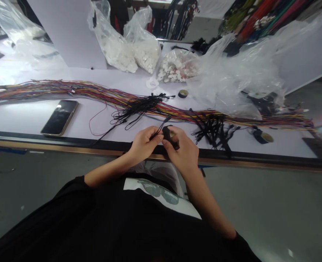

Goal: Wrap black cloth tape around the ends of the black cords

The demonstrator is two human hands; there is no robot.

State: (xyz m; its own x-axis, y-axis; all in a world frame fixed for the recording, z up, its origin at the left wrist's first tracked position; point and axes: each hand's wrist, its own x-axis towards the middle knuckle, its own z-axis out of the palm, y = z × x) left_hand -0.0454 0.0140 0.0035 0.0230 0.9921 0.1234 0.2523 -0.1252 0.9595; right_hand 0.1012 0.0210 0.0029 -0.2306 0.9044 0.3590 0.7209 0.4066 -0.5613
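Note:
Close to the table's front edge, my left hand [146, 143] pinches a thin black cable [163, 123] whose looped end sticks up past the fingertips. My right hand [183, 147] grips a roll of black tape [168, 137], its fingers wrapped round it and hiding part of it. The two hands almost touch, with the roll right beside the cable. Just beyond my left hand, a heap of black cables [141, 106] lies across a long bundle of coloured wires [103, 94]. To the right of my right hand rests a pile of black taped cable pieces [214, 130].
A phone [59, 117] lies at left. One tape roll [183, 93] sits behind the wires, another tape roll [262, 136] at right. Bags of white connectors [146, 54] and crumpled clear plastic [232, 76] stand at the back. The table's dark front edge [54, 140] runs before me.

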